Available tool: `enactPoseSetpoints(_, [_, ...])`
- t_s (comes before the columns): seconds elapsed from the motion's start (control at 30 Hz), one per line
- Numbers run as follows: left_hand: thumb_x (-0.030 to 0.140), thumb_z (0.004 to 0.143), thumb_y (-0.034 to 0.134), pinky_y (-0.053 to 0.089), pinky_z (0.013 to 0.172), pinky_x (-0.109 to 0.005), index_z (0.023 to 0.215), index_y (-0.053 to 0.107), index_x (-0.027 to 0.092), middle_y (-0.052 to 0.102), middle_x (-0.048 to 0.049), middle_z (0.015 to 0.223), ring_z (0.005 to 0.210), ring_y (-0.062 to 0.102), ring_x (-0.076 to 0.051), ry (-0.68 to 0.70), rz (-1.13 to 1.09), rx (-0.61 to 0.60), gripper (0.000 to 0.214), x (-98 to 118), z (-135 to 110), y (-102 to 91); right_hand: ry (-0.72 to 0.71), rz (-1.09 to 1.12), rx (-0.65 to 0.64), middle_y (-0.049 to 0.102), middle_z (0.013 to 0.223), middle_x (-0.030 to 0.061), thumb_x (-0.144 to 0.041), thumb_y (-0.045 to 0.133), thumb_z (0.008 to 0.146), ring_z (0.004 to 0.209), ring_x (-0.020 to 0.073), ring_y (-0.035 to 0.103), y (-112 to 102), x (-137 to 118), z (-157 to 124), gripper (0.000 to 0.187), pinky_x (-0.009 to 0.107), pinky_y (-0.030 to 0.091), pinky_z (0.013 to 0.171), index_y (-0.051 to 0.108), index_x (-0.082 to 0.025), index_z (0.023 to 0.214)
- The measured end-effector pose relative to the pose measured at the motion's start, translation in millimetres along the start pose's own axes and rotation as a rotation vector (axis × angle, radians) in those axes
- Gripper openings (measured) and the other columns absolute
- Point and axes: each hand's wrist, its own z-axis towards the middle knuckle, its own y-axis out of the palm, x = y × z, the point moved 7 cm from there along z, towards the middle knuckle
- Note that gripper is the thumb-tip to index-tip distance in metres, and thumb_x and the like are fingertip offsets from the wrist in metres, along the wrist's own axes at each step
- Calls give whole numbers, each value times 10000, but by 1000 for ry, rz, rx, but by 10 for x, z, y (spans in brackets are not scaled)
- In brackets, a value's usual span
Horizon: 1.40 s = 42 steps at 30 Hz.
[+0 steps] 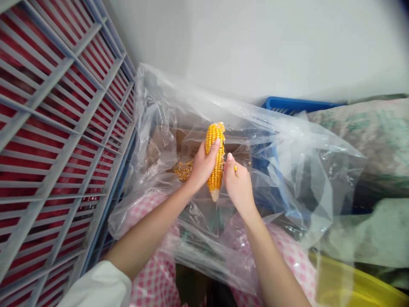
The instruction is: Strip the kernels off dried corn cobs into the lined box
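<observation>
My left hand (pixel 202 166) is closed around a yellow corn cob (pixel 216 145), holding it upright over a large clear plastic bag (pixel 287 170). My right hand (pixel 237 183) rests against the cob's right side with its thumb pressed on the kernels, and a loose kernel (pixel 235 168) sits by its fingers. A small heap of loose kernels (pixel 183 169) lies in the bag just left of the cob. The cob's pale tip points down toward my lap.
A grey slatted crate (pixel 54 140) with red contents fills the left side. A blue basket rim (pixel 297 104) shows behind the bag. Woven sacks (pixel 367 136) lie at the right, with a yellow container (pixel 348 285) at the bottom right. A white wall is behind.
</observation>
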Motion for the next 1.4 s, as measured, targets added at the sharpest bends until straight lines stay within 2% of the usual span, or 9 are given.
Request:
enactPoseSetpoints(0.17, [580, 756, 475, 375, 619, -268, 759, 503, 199, 569, -31, 687, 662, 544, -170, -4, 310, 59, 382, -20, -64, -30, -32, -273, 5, 591, 611, 55, -419, 172, 919, 509, 143, 463, 53, 71, 39, 523, 250, 232, 504, 568, -178, 677])
enactPoseSetpoints(0.27, [594, 750, 471, 393, 634, -281, 749, 515, 189, 579, -41, 705, 691, 559, -183, -67, 311, 21, 407, -98, -14, -27, -38, -432, -1, 631, 671, 84, -372, 183, 929, 535, 154, 503, 117, 179, 73, 505, 260, 215, 520, 628, -168, 806])
enactPoseSetpoints(0.33, [593, 763, 450, 415, 619, -281, 738, 527, 180, 582, -41, 707, 654, 563, -165, -171, 174, -81, 421, -181, 37, 14, -61, -512, -6, 638, 678, 86, -348, 200, 932, 536, 152, 513, 161, 255, 116, 472, 261, 204, 526, 635, -167, 888])
enactPoseSetpoints(0.43, [618, 796, 334, 429, 521, -278, 710, 533, 165, 560, -34, 616, 487, 531, -126, -459, -84, -306, 503, -305, 38, 119, -124, -575, -28, 630, 660, 68, -339, 219, 936, 522, 134, 500, 201, 347, 212, 437, 251, 190, 525, 624, -175, 940])
enactPoseSetpoints(0.53, [640, 790, 305, 426, 441, -266, 730, 537, 159, 544, -24, 544, 401, 519, -121, -637, -146, -374, 537, -318, 11, 90, -174, -603, -7, 591, 600, 46, -372, 247, 931, 489, 117, 457, 142, 362, 289, 425, 245, 169, 511, 622, -176, 881])
enactPoseSetpoints(0.7, [609, 747, 458, 467, 457, -240, 906, 540, 183, 585, 0, 627, 441, 558, -108, -455, -158, -314, 462, -175, 81, -3, -144, -304, 74, 457, 504, -5, -486, 226, 906, 468, 105, 375, -60, 205, 191, 490, 234, 196, 496, 536, -184, 677])
enactPoseSetpoints(0.9, [652, 734, 433, 462, 494, -227, 894, 534, 179, 573, -10, 682, 515, 552, -99, -279, -128, -239, 509, -103, 87, 40, 48, 171, 59, 348, 474, -36, -586, 233, 859, 449, 92, 320, -69, 114, 34, 502, 219, 228, 463, 297, -200, 544])
enactPoseSetpoints(1.13, [622, 804, 322, 425, 676, -254, 840, 544, 172, 590, -48, 809, 750, 563, -143, -59, 137, -97, 503, -49, 64, 39, 51, 122, 61, 386, 480, -28, -550, 231, 874, 448, 104, 343, -46, 85, 23, 492, 227, 245, 473, 325, -203, 538])
enactPoseSetpoints(1.4, [558, 857, 250, 385, 636, -272, 826, 454, 195, 589, -53, 758, 726, 570, -175, 14, 493, -2, 417, 20, -27, 36, 50, -151, 4, 462, 494, 4, -492, 179, 894, 451, 123, 366, -107, 76, 30, 511, 245, 229, 477, 391, -197, 534])
